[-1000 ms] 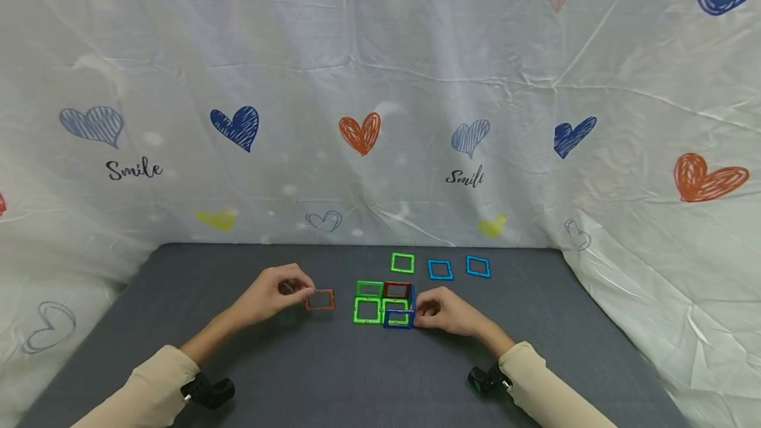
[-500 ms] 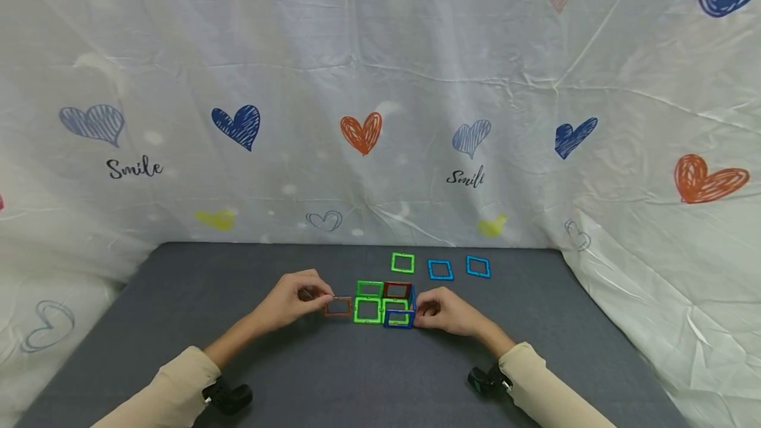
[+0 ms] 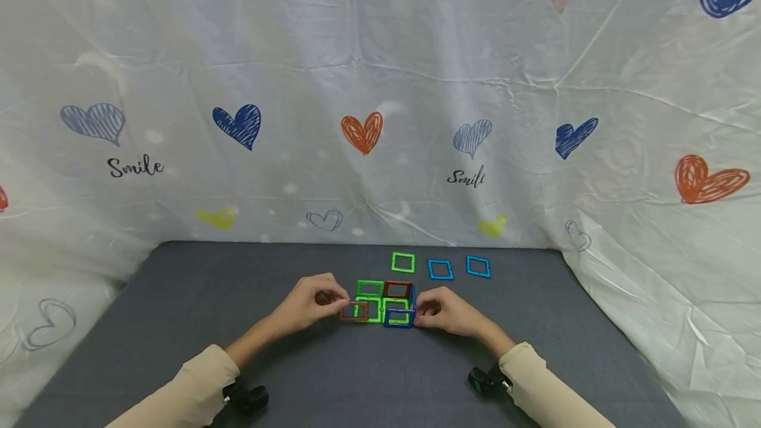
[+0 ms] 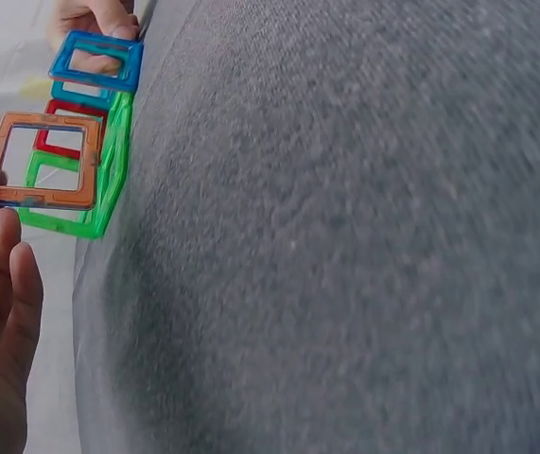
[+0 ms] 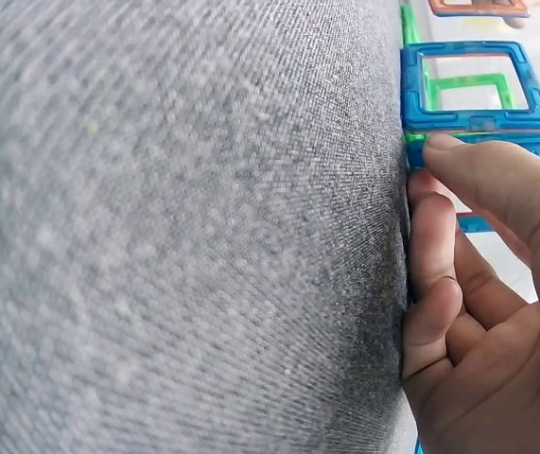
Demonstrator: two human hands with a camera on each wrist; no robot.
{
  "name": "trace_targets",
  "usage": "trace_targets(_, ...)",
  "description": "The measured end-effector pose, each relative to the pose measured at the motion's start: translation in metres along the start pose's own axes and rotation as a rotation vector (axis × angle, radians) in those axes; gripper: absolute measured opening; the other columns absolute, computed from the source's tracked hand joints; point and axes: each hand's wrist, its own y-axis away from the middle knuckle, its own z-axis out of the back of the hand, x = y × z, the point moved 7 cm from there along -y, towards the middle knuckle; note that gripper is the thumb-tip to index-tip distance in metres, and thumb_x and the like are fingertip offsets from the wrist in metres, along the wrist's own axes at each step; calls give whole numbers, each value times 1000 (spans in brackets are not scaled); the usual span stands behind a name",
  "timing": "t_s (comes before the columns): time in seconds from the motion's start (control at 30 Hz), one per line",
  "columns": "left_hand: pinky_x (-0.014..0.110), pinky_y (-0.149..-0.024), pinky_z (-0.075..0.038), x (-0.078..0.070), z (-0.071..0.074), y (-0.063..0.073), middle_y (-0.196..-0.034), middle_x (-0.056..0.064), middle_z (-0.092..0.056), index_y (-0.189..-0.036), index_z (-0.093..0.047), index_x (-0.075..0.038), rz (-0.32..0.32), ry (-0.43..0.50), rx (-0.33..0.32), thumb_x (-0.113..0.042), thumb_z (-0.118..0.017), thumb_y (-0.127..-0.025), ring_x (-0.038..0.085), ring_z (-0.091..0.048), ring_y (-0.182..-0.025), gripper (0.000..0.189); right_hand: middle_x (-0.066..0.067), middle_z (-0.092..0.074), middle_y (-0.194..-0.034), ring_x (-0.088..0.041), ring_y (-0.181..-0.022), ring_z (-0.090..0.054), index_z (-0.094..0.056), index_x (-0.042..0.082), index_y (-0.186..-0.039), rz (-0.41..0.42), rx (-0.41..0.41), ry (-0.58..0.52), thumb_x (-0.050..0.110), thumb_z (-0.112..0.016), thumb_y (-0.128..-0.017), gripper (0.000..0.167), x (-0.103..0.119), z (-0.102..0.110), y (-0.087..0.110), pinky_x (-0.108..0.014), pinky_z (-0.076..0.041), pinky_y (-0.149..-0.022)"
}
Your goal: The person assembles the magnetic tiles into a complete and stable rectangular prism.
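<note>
My left hand pinches an orange square magnetic tile by its left edge, holding it upright. In the head view this tile overlaps the left side of a small tile structure; whether they touch is unclear. Two green tiles form the structure's base. Behind them stand a green tile and a red tile. Blue tiles stand at the right side and the front right. My right hand, fingers curled, holds the blue tiles near their shared corner, thumb against the edge; some fingertips are hidden.
Farther back on the dark grey tabletop lie a loose green tile and two loose blue tiles. A white curtain printed with hearts hangs behind the table.
My left hand has moved right with the orange tile, from beside the structure to its front left. My right hand has stayed at the blue tiles.
</note>
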Motion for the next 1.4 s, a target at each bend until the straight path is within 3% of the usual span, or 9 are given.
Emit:
trace_targets(0.17,28,-58,-52,0,-7,-4,-85,-5,-61,-97,-78,-8,3,6,2,-6,-76,-93,10,-56,-66,5,-7,-72,-89,-16,-74,-65,-74,4,-101,-8,0,-4,0,-72,-94,9,-1,1,0,-27,-53,-66)
trace_targets(0.4,30,-56,-51,1,-17,-8,-82,4,-60,-94,-76,-2,-15,11,1,6,-75,-90,15,-55,-63,9,-4,-71,-88,-18,-75,-67,-73,6,-98,-15,-1,0,0,-72,-94,7,-2,0,0,-28,-54,-66)
trace_targets(0.67,28,-59,-52,2,-24,-10,-85,-6,-60,-97,-78,-9,2,10,34,-9,-75,-95,9,-56,-67,4,-3,-71,-88,-17,-75,-67,-72,2,-99,-2,3,5,1,-71,-95,5,-1,-1,0,-29,-54,-66)
trace_targets(0.93,29,-61,-53,5,-26,-9,-90,-8,-63,-101,-78,-14,3,39,49,-16,-73,-97,11,-59,-70,6,-3,-71,-87,-17,-74,-67,-73,2,-99,-5,1,2,1,-72,-95,5,-1,-1,0,-28,-53,-65)
trace_targets(1.1,31,-65,-56,7,-28,-5,-95,-4,-67,-106,-76,-13,19,70,70,-14,-74,-95,13,-66,-78,11,-3,-71,-87,-15,-73,-66,-73,3,-99,-6,-3,-1,0,-72,-94,5,-2,-1,0,-27,-53,-65)
trace_targets(1.4,32,-65,-58,10,-30,1,-97,11,-72,-110,-69,-4,94,74,107,5,-77,-89,22,-70,-80,24,-4,-71,-87,-14,-73,-65,-73,2,-99,-7,-3,-6,0,-71,-95,5,-2,-1,1,-27,-52,-65)
